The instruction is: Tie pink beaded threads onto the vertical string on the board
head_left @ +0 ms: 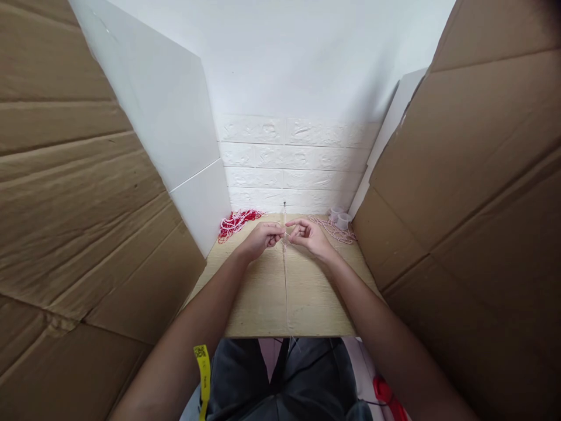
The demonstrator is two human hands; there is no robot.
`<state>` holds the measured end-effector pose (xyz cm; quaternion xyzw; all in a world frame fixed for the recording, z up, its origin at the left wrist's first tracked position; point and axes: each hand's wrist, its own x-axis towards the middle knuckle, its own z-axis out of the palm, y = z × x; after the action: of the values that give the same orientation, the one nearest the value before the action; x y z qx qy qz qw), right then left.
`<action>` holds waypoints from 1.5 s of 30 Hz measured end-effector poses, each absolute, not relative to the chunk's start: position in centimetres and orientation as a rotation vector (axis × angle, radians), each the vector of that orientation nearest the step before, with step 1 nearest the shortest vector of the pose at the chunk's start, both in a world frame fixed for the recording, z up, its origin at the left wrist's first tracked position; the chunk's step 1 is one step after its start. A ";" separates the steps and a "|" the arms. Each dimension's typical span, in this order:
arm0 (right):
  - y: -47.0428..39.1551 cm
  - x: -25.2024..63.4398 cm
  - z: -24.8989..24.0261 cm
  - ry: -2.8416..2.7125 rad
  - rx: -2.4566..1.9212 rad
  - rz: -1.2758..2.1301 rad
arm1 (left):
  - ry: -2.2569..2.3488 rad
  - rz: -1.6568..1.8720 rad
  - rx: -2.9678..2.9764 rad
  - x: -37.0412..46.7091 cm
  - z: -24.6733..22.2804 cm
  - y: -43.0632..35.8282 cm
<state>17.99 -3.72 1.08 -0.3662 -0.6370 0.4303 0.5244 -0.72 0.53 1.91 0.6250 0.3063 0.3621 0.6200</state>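
Observation:
A thin pale cord (286, 280) runs down the middle of the board, from a small hook (284, 203) at the wall to past the near edge. My left hand (266, 235) pinches a strand of it between thumb and fingertips, just left of the centre line. Close by on the right, my right hand (308, 235) has its index finger stretched toward the left hand, its other fingers curled in. A strand passes between the two hands to the right thumb. The cord's detail between the fingertips is too fine to make out.
A red and white cord bundle (236, 223) lies at the back left of the wooden board (258, 298). At the back right are pinkish cord (339, 231) and clear tape rolls (340, 218). Cardboard walls (87, 204) rise on both sides, with white brick-pattern panelling (289, 155) behind.

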 end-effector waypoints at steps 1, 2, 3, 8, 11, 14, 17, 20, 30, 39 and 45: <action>-3.7 18.0 1.1 -1.522 -0.879 1.031 | 0.705 0.835 1.434 -0.7 1.9 0.5; -3.8 18.0 1.1 -1.518 -0.880 1.033 | 0.704 0.840 1.430 -0.7 1.9 0.5; -3.8 18.0 1.1 -1.516 -0.881 1.034 | 0.703 0.845 1.427 -0.7 1.9 0.6; -3.8 17.9 1.2 -1.517 -0.897 1.017 | 0.718 0.857 1.427 -0.8 2.0 0.4; -3.8 18.0 1.2 -1.530 -0.893 1.007 | 0.718 0.851 1.424 -0.7 2.1 0.3; -3.7 18.0 1.1 -1.537 -0.895 1.005 | 0.713 0.850 1.437 -0.7 2.2 0.3; -3.6 18.0 1.0 -1.539 -0.901 1.001 | 0.714 0.860 1.431 -0.7 2.1 0.4; -3.6 18.0 0.9 -1.530 -0.890 1.010 | 0.701 0.861 1.427 -0.7 2.1 0.4; -3.7 18.0 1.0 -1.529 -0.893 1.012 | 0.716 0.866 1.443 -0.8 2.1 0.4; -4.0 18.1 1.6 -1.476 -0.868 1.074 | 0.744 0.892 1.526 -0.9 1.8 0.7; -3.6 18.7 1.5 -1.381 -0.768 1.144 | 0.751 0.895 1.592 -1.1 1.5 1.0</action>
<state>18.71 -3.57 1.53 -0.3258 -0.5861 0.4855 0.5609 -1.05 0.95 1.53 0.6727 0.3175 0.3784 0.5509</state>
